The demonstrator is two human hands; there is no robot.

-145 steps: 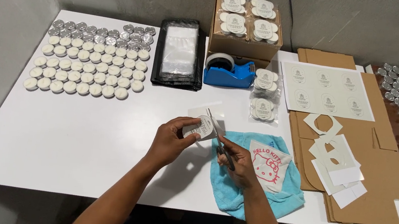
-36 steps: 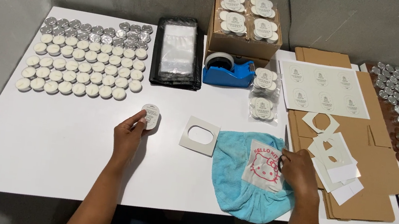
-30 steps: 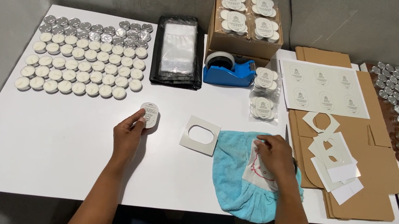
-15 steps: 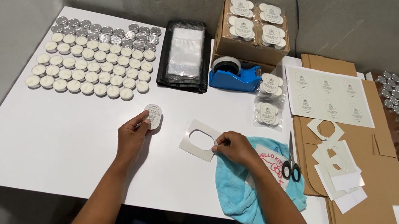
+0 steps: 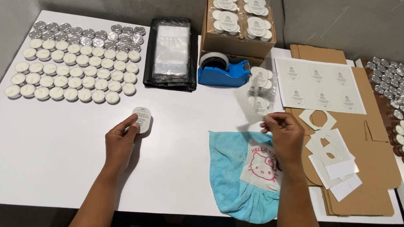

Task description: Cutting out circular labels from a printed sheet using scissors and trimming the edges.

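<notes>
My left hand (image 5: 120, 142) is parked on the white table (image 5: 54, 162), fingertips pinning the cut oval label (image 5: 141, 119) flat so it stays put, well left of the blue cloth (image 5: 227, 182). My right hand (image 5: 282, 135) is up just above the cloth's top edge, fingers pinched on the blurry paper offcut (image 5: 250, 101), carried toward the other scraps (image 5: 331, 158) on the cardboard (image 5: 373, 168) right of the cloth, I'd guess to keep waste in one pile.
</notes>
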